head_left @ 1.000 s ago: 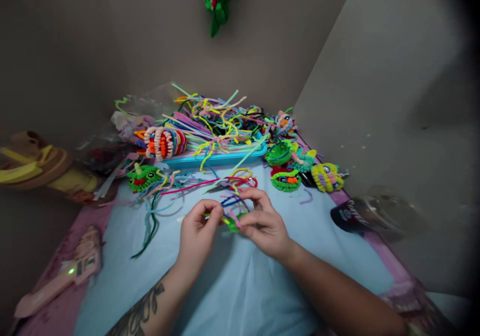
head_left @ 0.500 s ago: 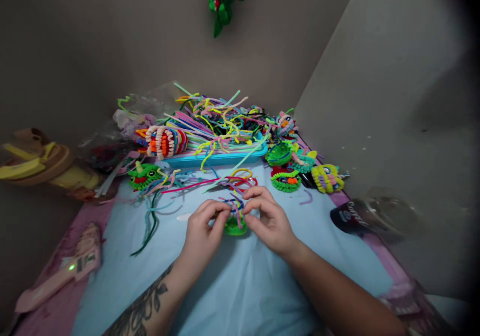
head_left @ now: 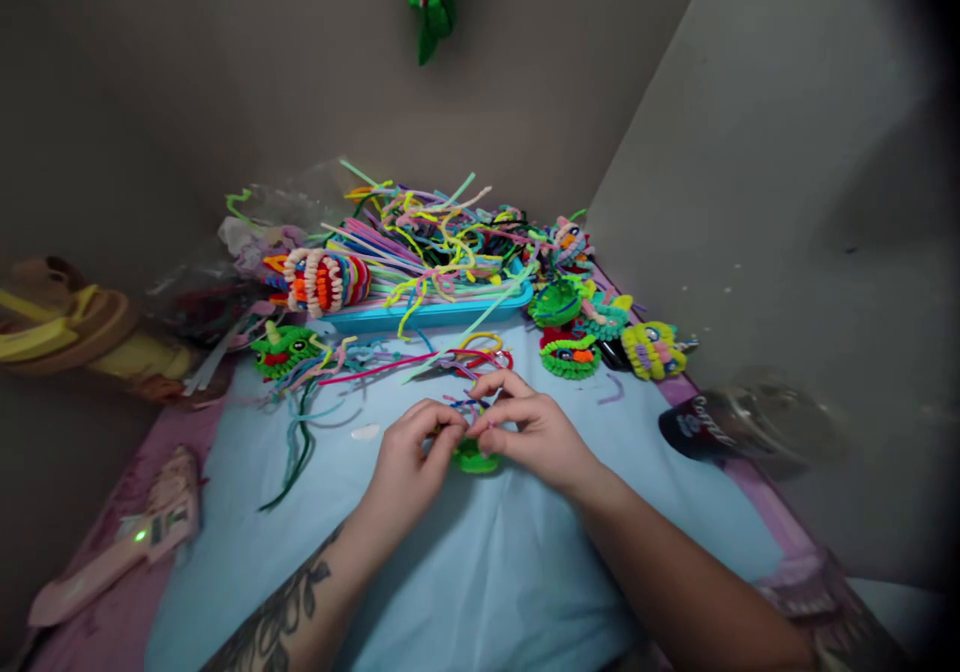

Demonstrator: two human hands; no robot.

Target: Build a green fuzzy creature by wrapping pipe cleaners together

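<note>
Between my hands is a green pipe-cleaner piece (head_left: 476, 460), with blue and pink pipe-cleaner ends sticking up from it. My left hand (head_left: 420, 447) pinches its left side between thumb and forefinger. My right hand (head_left: 529, 432) has thumb and forefinger closed at the pink strand on the right side, the other fingers curled above. The fingers hide much of the piece. Just beyond the hands, loose pipe cleaners (head_left: 382, 364) in pink, red, purple and pale green lie on the light blue cloth (head_left: 465, 572).
A blue tray (head_left: 420, 317) heaped with pipe cleaners stands at the back. Finished fuzzy heads sit on both sides, including a green one (head_left: 285, 352) and a yellow one (head_left: 652, 350). A pink glue gun (head_left: 127, 547) lies left; a coffee cup (head_left: 697, 424) is at right.
My right hand has moved slightly left and its thumb and forefinger have closed onto the pink strand. My left hand keeps its pinch. The whole view has shifted a little.
</note>
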